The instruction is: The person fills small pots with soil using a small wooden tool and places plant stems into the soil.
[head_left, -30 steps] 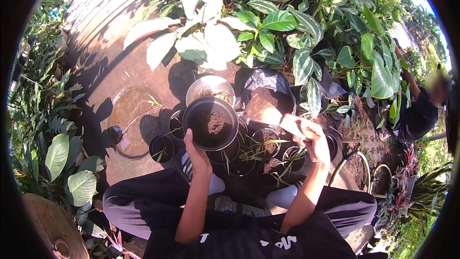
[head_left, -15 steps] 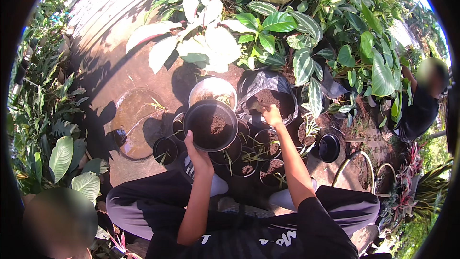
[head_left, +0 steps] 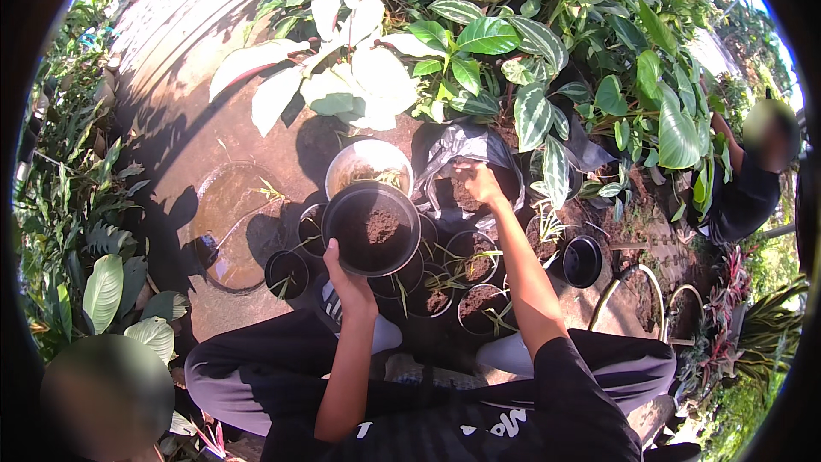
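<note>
The right hand has swung from beside the small black pot into the black plastic bag of soil, bringing the work there; with its fingers blurred, I cannot tell its hold. The left hand grips the large black pot near the white bucket.

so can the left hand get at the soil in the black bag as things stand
Probably not easily: the left hand is taken up holding a black pot, and the right hand is at the soil in the black bag.
</note>
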Available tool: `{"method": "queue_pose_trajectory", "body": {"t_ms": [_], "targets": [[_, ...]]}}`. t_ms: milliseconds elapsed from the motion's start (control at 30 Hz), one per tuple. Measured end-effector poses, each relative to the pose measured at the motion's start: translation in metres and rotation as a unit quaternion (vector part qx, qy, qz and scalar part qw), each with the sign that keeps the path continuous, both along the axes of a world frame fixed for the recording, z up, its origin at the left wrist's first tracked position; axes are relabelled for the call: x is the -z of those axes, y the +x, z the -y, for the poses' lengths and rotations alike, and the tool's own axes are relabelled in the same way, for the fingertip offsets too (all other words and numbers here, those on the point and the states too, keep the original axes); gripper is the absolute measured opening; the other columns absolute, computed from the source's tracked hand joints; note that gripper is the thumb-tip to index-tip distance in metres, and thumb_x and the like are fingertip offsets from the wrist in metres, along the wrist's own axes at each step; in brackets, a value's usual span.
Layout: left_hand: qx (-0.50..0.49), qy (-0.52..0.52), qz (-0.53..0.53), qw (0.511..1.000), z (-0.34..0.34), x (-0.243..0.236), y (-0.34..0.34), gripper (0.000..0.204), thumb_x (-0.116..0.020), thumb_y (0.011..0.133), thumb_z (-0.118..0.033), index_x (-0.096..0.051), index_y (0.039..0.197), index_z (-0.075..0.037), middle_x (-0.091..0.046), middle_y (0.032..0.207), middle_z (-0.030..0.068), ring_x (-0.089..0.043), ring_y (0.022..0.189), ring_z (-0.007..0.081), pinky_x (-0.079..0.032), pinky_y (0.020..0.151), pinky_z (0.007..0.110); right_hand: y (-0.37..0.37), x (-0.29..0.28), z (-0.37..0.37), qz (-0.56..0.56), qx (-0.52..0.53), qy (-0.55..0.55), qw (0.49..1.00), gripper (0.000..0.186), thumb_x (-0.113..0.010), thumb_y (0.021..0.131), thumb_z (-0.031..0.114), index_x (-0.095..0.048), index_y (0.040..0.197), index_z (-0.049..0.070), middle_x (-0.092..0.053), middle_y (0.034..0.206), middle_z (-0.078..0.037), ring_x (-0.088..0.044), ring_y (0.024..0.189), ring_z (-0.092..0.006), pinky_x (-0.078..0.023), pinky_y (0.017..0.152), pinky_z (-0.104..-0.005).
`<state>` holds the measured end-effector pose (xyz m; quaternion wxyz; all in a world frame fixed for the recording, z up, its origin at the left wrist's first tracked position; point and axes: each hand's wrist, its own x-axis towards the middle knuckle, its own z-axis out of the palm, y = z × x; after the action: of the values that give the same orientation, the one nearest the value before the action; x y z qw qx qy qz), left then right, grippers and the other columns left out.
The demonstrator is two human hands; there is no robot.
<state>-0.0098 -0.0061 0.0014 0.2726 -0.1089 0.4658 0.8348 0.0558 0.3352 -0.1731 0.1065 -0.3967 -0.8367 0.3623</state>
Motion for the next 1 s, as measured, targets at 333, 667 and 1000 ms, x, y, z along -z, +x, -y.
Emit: {"method": "queue_pose_trajectory", "body": {"t_ms": [333, 667, 1000], "targets": [[0.016, 0.018, 0.005, 1.000, -0.006, -0.003, 0.001, 0.058, -0.050, 0.095, -0.051, -0.051, 0.133, -0.008, -0.057, 0.132, 0.0046, -0.051, 0.124, 0.0196, -0.036, 0.104, 0.037, 0.057, 0.047, -0.028, 0.093, 0.104, -0.054, 0.989, 0.044, -0.075, 0.079, 0.020, -0.064, 0.121, 0.014, -0.064, 0.121, -0.019, -0.061, 0.115, -0.0348, -0.049, 0.098, -0.0413], [0.012, 0.008, 0.009, 1.000, -0.001, 0.001, -0.001, 0.059, -0.050, 0.094, -0.053, -0.050, 0.133, -0.009, -0.057, 0.131, 0.0045, -0.052, 0.122, 0.0194, -0.039, 0.102, 0.037, 0.084, 0.002, 0.028, -0.095, 0.143, -0.011, 0.985, 0.029, -0.058, 0.091, 0.021, -0.072, 0.112, 0.006, -0.072, 0.083, -0.012, -0.068, 0.076, -0.0194, -0.053, 0.076, -0.0339], [0.005, 0.009, 0.017, 1.000, 0.005, 0.003, -0.001, 0.059, -0.051, 0.094, -0.052, -0.051, 0.133, -0.009, -0.058, 0.130, 0.0042, -0.053, 0.121, 0.0193, -0.039, 0.101, 0.037, 0.062, 0.075, 0.053, -0.252, 0.373, -0.298, 0.842, 0.029, -0.055, 0.098, 0.022, -0.063, 0.117, 0.002, -0.052, 0.063, -0.001, -0.048, 0.047, -0.0116, -0.039, 0.038, -0.0270]]}}
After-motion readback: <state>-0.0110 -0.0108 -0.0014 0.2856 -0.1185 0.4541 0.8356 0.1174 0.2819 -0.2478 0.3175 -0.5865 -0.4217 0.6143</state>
